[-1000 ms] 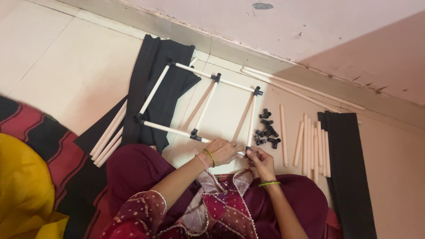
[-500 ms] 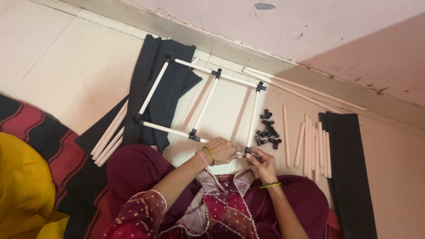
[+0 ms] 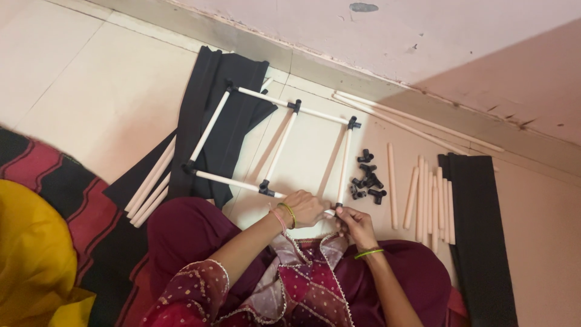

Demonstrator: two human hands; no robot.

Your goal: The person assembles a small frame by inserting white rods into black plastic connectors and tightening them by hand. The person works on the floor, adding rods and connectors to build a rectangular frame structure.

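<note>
Both hands (image 3: pixel 330 213) grip the tube frame's (image 3: pixel 279 148) near corner

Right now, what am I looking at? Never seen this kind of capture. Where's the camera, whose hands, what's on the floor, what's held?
There is no machine here. One camera sits on a person's head and looks down, so the two bare arms coming up from the bottom edge are the wearer's own.

The person sits on a tiled floor by a wall. In front lies a frame of white tubes joined by black corner pieces. The left hand grips the frame's near tube. The right hand is at its near right corner, and what the fingers pinch there is hidden.

Beside them lie a small heap of loose black connectors, a row of spare white tubes, folded black fabric under the frame and a black strip at the right.
</note>
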